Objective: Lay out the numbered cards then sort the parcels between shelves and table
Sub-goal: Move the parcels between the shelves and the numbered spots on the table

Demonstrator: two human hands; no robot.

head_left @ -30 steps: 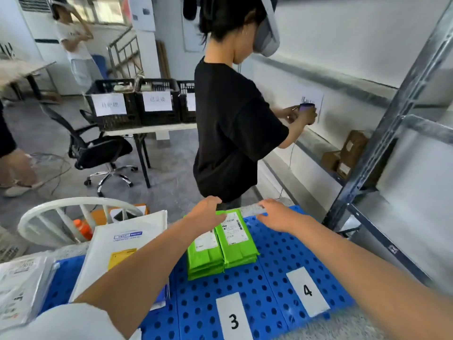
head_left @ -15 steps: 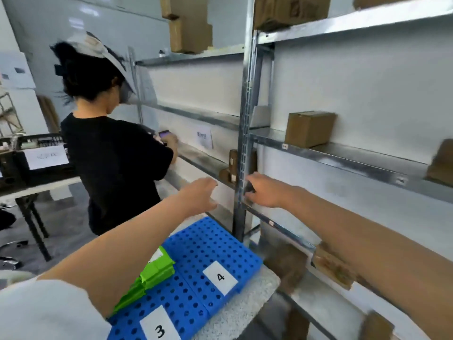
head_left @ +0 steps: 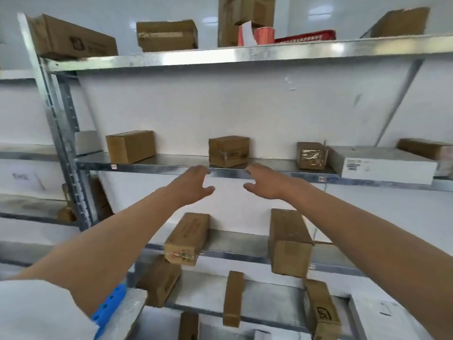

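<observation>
Outstretched left hand (head_left: 193,183), right hand (head_left: 266,182), palms facing

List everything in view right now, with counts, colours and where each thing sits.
shelving: one, silver metal, fills the view
top-shelf boxes: four, brown, along the top shelf
roll: one, orange-red, top shelf
tray: one, red, right of the roll
middle-shelf boxes: four, brown, spaced apart
white box: one, white, middle shelf, right
lower boxes: two, brown, next shelf down
bottom boxes: at least three, brown, lowest shelf
blue board: one, blue, bottom left
left hand: one, open, empty, at the middle shelf's front edge
right hand: one, open, empty, beside it
</observation>
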